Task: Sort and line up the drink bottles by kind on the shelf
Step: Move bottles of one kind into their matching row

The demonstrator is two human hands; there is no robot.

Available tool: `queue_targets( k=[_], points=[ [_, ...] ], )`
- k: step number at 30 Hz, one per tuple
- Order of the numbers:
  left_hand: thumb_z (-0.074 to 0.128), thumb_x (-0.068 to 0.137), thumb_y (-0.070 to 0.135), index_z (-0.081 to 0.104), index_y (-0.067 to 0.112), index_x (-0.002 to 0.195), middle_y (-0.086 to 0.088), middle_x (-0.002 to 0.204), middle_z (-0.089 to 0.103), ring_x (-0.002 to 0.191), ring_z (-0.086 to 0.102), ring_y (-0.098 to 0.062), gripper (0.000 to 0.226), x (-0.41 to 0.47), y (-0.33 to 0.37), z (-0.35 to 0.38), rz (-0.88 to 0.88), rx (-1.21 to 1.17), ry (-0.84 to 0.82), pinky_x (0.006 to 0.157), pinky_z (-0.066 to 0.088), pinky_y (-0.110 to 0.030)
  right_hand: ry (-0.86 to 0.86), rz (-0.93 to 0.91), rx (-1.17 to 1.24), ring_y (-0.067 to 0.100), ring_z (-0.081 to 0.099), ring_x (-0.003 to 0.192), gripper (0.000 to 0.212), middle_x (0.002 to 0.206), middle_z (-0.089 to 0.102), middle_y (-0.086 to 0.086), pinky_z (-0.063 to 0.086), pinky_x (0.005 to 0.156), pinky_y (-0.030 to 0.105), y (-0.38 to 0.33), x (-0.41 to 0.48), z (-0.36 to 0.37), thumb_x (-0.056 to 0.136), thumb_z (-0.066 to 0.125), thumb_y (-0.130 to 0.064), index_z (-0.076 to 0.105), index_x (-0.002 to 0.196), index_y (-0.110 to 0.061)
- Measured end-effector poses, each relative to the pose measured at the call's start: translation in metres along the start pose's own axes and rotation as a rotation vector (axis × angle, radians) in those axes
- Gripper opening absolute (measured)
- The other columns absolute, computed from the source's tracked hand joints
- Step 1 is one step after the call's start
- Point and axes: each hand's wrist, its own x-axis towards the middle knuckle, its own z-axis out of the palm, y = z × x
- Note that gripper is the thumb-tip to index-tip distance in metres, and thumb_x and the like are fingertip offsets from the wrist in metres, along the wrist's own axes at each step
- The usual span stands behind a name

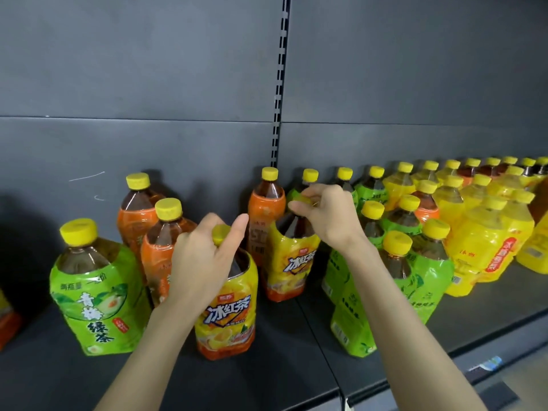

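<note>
My left hand [204,256] and right hand [323,215] each pinched a yellow bottle's cap, fingers clamped; I judged lifting straight up would spare the orange bottles [265,215] beside them.

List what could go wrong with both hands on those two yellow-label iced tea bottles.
1. Each hand, left hand and right hand, holds its iced tea bottle only by the cap, so a lifted bottle may swing or slip.
2. The orange-label bottle stands close between them and could get knocked over.
</note>
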Motion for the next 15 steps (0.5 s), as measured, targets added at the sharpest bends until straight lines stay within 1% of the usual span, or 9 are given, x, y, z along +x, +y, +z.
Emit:
queue_targets(
  k=[3, 4, 6, 7, 8, 10, 11, 13, 15],
  points=[
    [0.04, 0.082, 0.072, 0.06, 0.013, 0.075, 0.001, 0.063, 0.065, 0.063, 0.06, -0.007, 0.063, -0.003, 0.002, -0.003, -0.004, -0.031, 0.014, 0.057, 0.041, -0.008, -0.038, -0.079, 0.124, 0.015, 0.064, 0.099, 0.04, 0.106, 0.07, 0.002, 0.051, 0.085, 0.027, -0.01, -0.025, 0.001, 0.081, 0.074, -0.034, 0.068, 0.114, -0.01],
    [0.044, 0.082, 0.072, 0.06, 0.014, 0.076, 0.0, 0.064, 0.066, 0.066, 0.06, -0.006, 0.06, -0.004, 0.003, -0.005, -0.004, -0.063, 0.0, 0.059, 0.042, -0.009, -0.017, -0.085, 0.185, 0.011, 0.064, 0.091, 0.039, 0.1, 0.07, -0.001, 0.052, 0.082, 0.025, -0.012, -0.034, 0.003, 0.079, 0.075, -0.036, 0.07, 0.11, -0.012],
    [0.051, 0.079, 0.063, 0.059, 0.018, 0.082, 0.001, 0.071, 0.068, 0.072, 0.063, -0.007, 0.046, -0.006, 0.005, -0.014, -0.008, -0.187, -0.084, 0.063, 0.046, -0.014, 0.103, -0.062, 0.313, 0.005, 0.061, 0.079, 0.035, 0.092, 0.069, -0.007, 0.051, 0.075, 0.021, -0.009, -0.052, 0.008, 0.073, 0.078, -0.041, 0.071, 0.102, -0.021],
    [0.054, 0.079, 0.059, 0.059, 0.021, 0.086, 0.003, 0.076, 0.069, 0.077, 0.064, -0.008, 0.039, -0.004, 0.007, -0.015, -0.006, -0.24, -0.132, 0.066, 0.046, -0.014, 0.165, -0.056, 0.383, 0.006, 0.06, 0.079, 0.032, 0.092, 0.069, -0.006, 0.051, 0.075, 0.022, -0.002, -0.058, 0.012, 0.072, 0.079, -0.042, 0.069, 0.098, -0.025],
    [0.059, 0.079, 0.056, 0.059, 0.023, 0.09, 0.007, 0.082, 0.069, 0.082, 0.064, -0.006, 0.035, -0.013, 0.002, -0.019, -0.021, -0.247, -0.148, 0.068, 0.045, -0.011, 0.144, -0.046, 0.473, 0.007, 0.062, 0.084, 0.032, 0.094, 0.069, -0.006, 0.051, 0.079, 0.026, 0.003, -0.068, 0.026, 0.073, 0.079, -0.042, 0.068, 0.099, -0.027],
    [0.067, 0.078, 0.054, 0.057, 0.027, 0.098, 0.014, 0.091, 0.066, 0.09, 0.062, -0.003, 0.035, -0.027, -0.005, -0.023, 0.006, -0.273, -0.126, 0.075, 0.043, -0.008, 0.085, -0.017, 0.596, 0.011, 0.063, 0.101, 0.041, 0.104, 0.069, -0.008, 0.051, 0.09, 0.036, 0.015, -0.084, 0.046, 0.072, 0.076, -0.049, 0.064, 0.108, -0.031],
    [0.066, 0.077, 0.052, 0.056, 0.027, 0.102, 0.016, 0.095, 0.065, 0.093, 0.062, -0.003, 0.037, -0.035, -0.008, -0.023, 0.01, -0.303, -0.089, 0.078, 0.044, -0.009, 0.058, 0.014, 0.662, 0.01, 0.063, 0.105, 0.046, 0.107, 0.068, -0.011, 0.051, 0.092, 0.037, 0.02, -0.089, 0.053, 0.071, 0.073, -0.052, 0.061, 0.112, -0.035],
    [0.066, 0.075, 0.049, 0.055, 0.024, 0.11, 0.014, 0.102, 0.064, 0.101, 0.061, -0.008, 0.044, -0.047, -0.012, -0.019, -0.038, -0.352, 0.011, 0.086, 0.046, -0.017, 0.01, 0.056, 0.763, 0.002, 0.062, 0.108, 0.055, 0.111, 0.066, -0.02, 0.052, 0.093, 0.031, 0.026, -0.095, 0.058, 0.067, 0.07, -0.052, 0.055, 0.118, -0.038],
    [0.067, 0.074, 0.049, 0.055, 0.024, 0.112, 0.012, 0.106, 0.063, 0.103, 0.06, -0.007, 0.047, -0.057, -0.014, -0.011, -0.05, -0.321, 0.111, 0.088, 0.046, -0.019, -0.019, 0.105, 0.823, 0.004, 0.063, 0.106, 0.07, 0.112, 0.067, -0.016, 0.054, 0.091, 0.032, 0.035, -0.1, 0.061, 0.063, 0.073, -0.051, 0.052, 0.127, -0.032]
  ],
)
